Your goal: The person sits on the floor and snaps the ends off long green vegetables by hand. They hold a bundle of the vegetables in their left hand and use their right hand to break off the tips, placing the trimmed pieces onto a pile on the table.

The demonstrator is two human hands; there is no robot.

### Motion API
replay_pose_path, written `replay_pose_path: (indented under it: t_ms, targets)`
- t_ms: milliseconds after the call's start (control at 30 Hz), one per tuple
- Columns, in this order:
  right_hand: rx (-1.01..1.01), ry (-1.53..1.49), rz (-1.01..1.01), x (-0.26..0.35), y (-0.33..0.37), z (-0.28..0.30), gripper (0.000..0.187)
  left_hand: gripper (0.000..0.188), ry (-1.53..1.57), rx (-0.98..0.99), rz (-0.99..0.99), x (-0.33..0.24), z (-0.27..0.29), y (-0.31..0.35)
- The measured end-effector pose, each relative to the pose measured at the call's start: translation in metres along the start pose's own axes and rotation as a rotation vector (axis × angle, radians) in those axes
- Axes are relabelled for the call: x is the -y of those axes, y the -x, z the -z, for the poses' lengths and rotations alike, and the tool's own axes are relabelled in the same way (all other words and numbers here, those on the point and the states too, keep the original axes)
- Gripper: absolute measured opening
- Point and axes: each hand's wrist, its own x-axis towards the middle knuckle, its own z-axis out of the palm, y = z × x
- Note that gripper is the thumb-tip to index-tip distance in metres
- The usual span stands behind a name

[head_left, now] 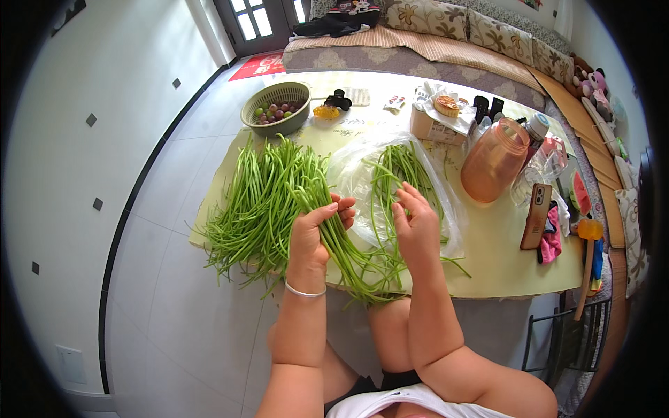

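Observation:
My left hand (315, 226) is closed round a bunch of long green garlic scapes (343, 247), whose lower ends hang over the table's near edge. To its left lies a big loose heap of garlic scapes (254, 202). My right hand (417, 226) is raised over a clear plastic bag (453, 233), its fingers apart and slightly bent. More garlic scapes (408, 164) lie in the bag, and one stem runs close to my right fingertips. Whether those fingertips touch it is hard to tell.
A strainer bowl of grapes (277, 90) stands at the far left of the table (502, 272). Toward the right are a box with a pastry on top (440, 125), an orange plastic jar (493, 160), a bottle (536, 129) and a phone (536, 216). A sofa (418, 59) lies beyond.

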Motion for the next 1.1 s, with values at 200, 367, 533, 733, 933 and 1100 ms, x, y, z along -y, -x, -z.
replay_pose_path:
  t_ms: [200, 367, 533, 733, 933, 1100]
  targets:
    - [0.246, -0.16, 0.121, 0.034, 0.016, -0.004, 0.027, 0.017, 0.105, 0.034, 0.034, 0.008, -0.005, -0.004]
    - [0.378, -0.025, 0.325, 0.037, 0.024, -0.005, 0.022, 0.016, 0.028, -0.058, -0.039, 0.008, 0.002, -0.006]
    - [0.24, -0.138, 0.009, 0.008, 0.008, -0.009, 0.021, 0.03, 0.096, -0.075, -0.047, 0.005, 0.007, -0.004]
    - [-0.095, 0.454, -0.075, -0.061, -0.011, -0.018, 0.035, 0.037, 0.1, 0.061, 0.035, 0.002, 0.002, -0.004]
    - [-0.032, 0.403, -0.094, -0.064, -0.015, -0.023, 0.036, 0.027, 0.126, 0.002, 0.097, 0.004, 0.009, -0.007]
    - [-0.019, -0.453, -0.267, -0.065, -0.019, -0.02, 0.041, 0.028, 0.105, 0.032, 0.073, 0.004, 0.007, -0.006]
